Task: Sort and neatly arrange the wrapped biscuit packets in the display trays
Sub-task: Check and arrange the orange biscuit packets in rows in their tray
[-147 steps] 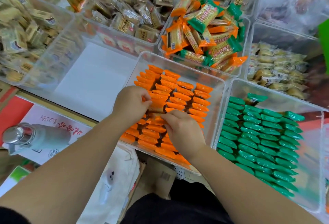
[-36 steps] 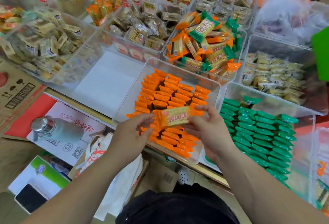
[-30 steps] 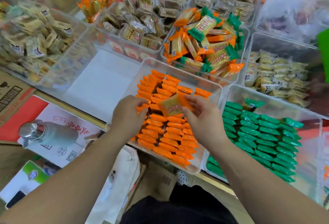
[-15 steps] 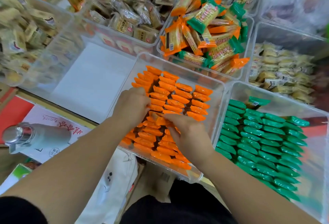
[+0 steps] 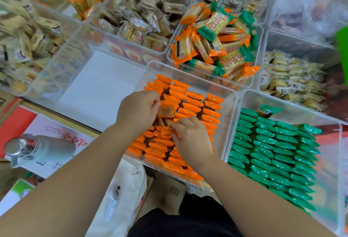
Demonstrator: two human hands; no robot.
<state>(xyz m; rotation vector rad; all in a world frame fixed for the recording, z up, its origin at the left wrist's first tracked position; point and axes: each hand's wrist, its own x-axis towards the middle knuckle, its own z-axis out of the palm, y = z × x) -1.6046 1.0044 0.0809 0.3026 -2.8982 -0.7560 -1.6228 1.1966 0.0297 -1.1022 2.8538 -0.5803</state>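
- My left hand (image 5: pixel 138 110) pinches a glossy orange biscuit packet (image 5: pixel 166 110); my right hand (image 5: pixel 192 139) presses curled fingers into crinkly rows.
- Clear plastic tray (image 5: pixel 230 105); green packets (image 5: pixel 273 152) beside.

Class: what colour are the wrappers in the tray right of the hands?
Green packets, clearest in the head view.

Glossy crinkled orange packets (image 5: pixel 190 108) in a clear smooth plastic tray (image 5: pixel 228 103); shiny metal-capped, matt-bodied flask (image 5: pixel 40 151).
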